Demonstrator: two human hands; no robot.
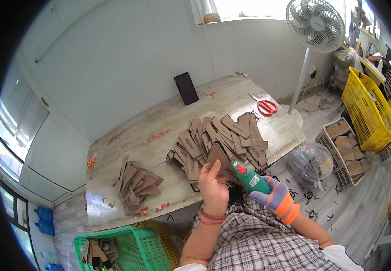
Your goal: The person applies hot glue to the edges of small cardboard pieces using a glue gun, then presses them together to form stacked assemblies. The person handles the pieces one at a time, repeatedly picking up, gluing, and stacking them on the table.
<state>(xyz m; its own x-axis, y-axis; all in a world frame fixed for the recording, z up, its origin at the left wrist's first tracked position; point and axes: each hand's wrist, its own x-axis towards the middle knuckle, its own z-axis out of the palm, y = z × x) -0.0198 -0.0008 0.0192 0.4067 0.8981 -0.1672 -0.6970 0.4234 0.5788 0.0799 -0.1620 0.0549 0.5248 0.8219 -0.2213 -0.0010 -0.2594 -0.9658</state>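
Between the fingers of my bare left hand (214,187) is a brown, dark-edged cut piece (218,156) with lettering on it, held up at the table's front edge. My right hand (276,198), in a grey and orange glove, grips a green handheld power tool (253,179) with a red button. The tool's front end is right beside the piece; whether they touch I cannot tell. Just beyond lies a large heap of similar brown pieces (231,133). A smaller pile (136,183) sits to the left on the worn table (132,135).
Red-handled scissors (266,107) and a black phone (186,89) lie farther back. A green crate (148,253) with pieces stands below left. To the right are a white fan (316,25), a yellow crate (367,113), a crate of brown pieces (344,176) and a plastic bag (310,165). Black scraps litter the floor.
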